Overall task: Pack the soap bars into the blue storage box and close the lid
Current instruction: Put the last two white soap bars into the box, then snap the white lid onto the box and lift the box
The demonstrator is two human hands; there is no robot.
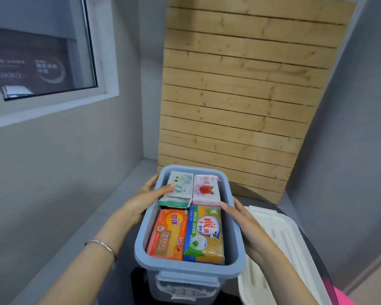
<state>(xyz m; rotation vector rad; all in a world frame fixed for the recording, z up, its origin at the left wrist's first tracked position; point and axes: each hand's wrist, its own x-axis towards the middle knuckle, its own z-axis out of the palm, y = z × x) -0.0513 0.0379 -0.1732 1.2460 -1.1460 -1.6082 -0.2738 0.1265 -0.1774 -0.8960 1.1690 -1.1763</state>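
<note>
The blue storage box (237,234) stands open on a dark table, filled with several wrapped soap bars. A green-and-white bar (180,187) and a pink rose bar (206,190) lie at the far end. An orange bar (167,234) and a yellow bar (205,235) lie at the near end. My left hand (141,201) reaches over the left rim, fingers resting on the green-and-white bar. My right hand (246,223) rests on the right rim, fingertips touching the bars. The white lid (279,249) lies to the right of the box.
A wooden slatted panel (235,95) leans against the wall behind the box. Grey walls close in on both sides, with a window (37,51) at the upper left. A silver bracelet (101,246) circles my left wrist.
</note>
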